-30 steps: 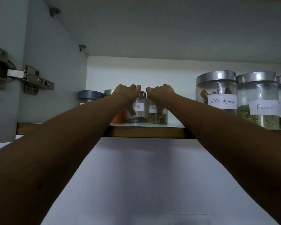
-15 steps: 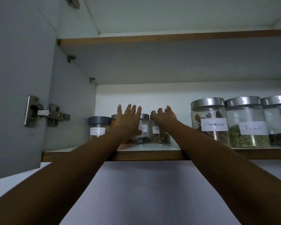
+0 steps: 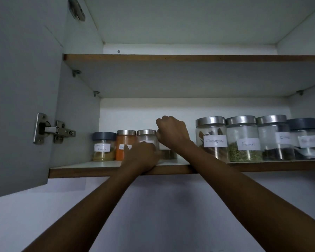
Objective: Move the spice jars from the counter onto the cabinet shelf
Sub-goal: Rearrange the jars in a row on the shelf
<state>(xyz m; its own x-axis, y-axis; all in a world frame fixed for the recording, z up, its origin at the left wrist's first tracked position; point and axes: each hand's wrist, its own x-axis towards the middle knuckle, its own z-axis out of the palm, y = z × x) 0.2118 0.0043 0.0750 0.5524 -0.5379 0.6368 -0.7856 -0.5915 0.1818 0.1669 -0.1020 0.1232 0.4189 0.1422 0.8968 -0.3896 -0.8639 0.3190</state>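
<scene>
Two bare hands reach up to the white cabinet shelf with a brown wooden front edge, where every jar in view stands upright. The left hand lies low at the shelf's front edge, its back to the camera, in front of a small clear glass jar with a silver lid. Its fingers are hidden, so I cannot tell whether it holds that jar. The right hand is higher, fingers curled, covering the top of a small clear jar with dark contents; whether it clasps the lid or is only closed above it cannot be told. Left of these, side by side, stand a small jar of orange powder with a silver lid and a small grey-lidded jar of pale yellow powder. Right of the right forearm runs a row of larger clear jars: a silver-lidded jar labelled cinnamon, a silver-lidded jar of green seeds, a silver-lidded jar with dark contents and a large grey-lidded jar. The grey cabinet door stands open at the left on a metal hinge.
</scene>
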